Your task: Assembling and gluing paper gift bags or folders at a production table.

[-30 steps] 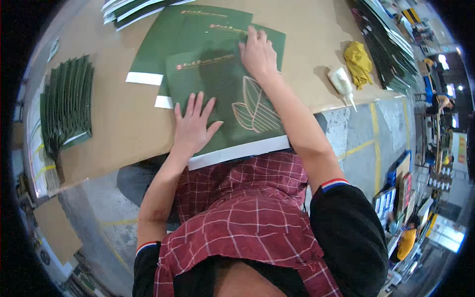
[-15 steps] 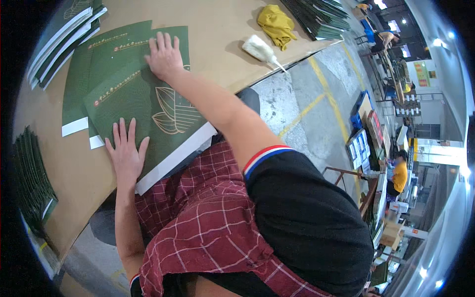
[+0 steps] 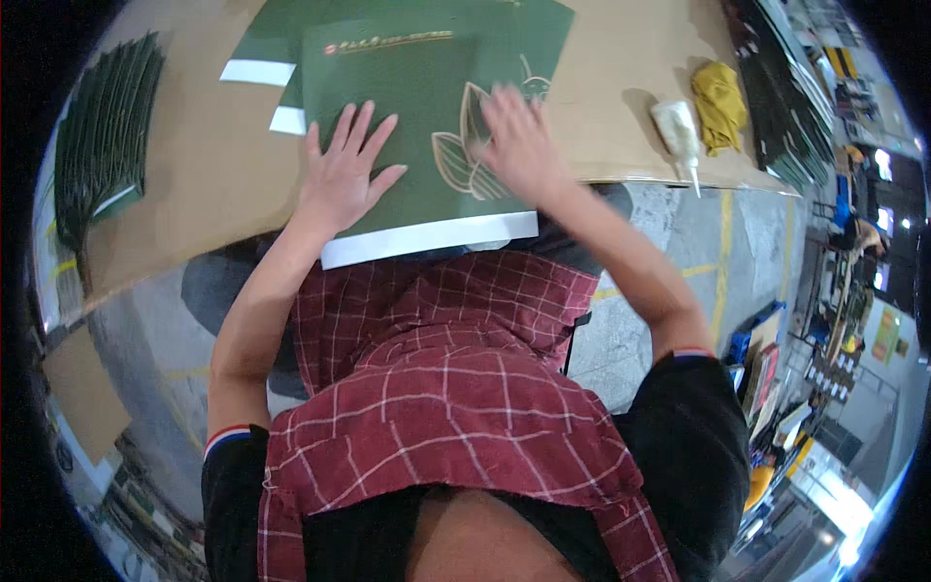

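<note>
A flat green printed paper piece (image 3: 407, 107) lies in front of me, with a gold leaf outline and a white strip (image 3: 427, 240) along its near edge. My left hand (image 3: 347, 173) rests on its left part, fingers spread and palm down. My right hand (image 3: 524, 145), somewhat blurred, is over the leaf print on the right with fingers stretched out and nothing visible in it. Under the top piece, other green paper pieces (image 3: 262, 48) stick out at the back left, their white end strips showing.
A stack of dark green folded paper (image 3: 107, 136) stands at the table's left. Toward the right lie a white squeeze bottle with a thin nozzle (image 3: 677, 134), a yellow cloth (image 3: 719, 109) and another green stack (image 3: 781, 92). The brown tabletop's (image 3: 208, 184) near edge runs before my lap.
My view has turned, so the paper now lies squarely ahead. My right hand has come from the paper's far part back toward the leaf print; my left hand stays flat on it.
</note>
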A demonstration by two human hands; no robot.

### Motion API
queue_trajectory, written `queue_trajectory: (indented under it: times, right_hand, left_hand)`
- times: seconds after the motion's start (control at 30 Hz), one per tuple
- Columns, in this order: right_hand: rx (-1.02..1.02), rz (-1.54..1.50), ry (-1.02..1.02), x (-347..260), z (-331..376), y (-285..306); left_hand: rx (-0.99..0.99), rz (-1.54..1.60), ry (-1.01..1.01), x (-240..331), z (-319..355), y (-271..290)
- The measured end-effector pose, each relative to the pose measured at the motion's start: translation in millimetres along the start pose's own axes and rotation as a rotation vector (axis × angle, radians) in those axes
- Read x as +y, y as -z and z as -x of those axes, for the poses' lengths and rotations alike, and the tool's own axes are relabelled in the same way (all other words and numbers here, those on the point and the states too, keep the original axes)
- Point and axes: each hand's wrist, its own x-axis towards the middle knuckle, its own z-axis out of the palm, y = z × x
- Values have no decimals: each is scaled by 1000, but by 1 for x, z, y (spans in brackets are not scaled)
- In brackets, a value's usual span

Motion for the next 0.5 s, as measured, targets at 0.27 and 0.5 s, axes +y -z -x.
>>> queue_trajectory:
  times: [0.27,0.5]
  right_hand:
    - [161,-183,-214,50,-136,-25]
    - [3,-174,436,18,26,-8]
  left_hand:
    - [-59,-17,14,2,-6,-1]
    - [11,-10,17,-5,-2,-9]
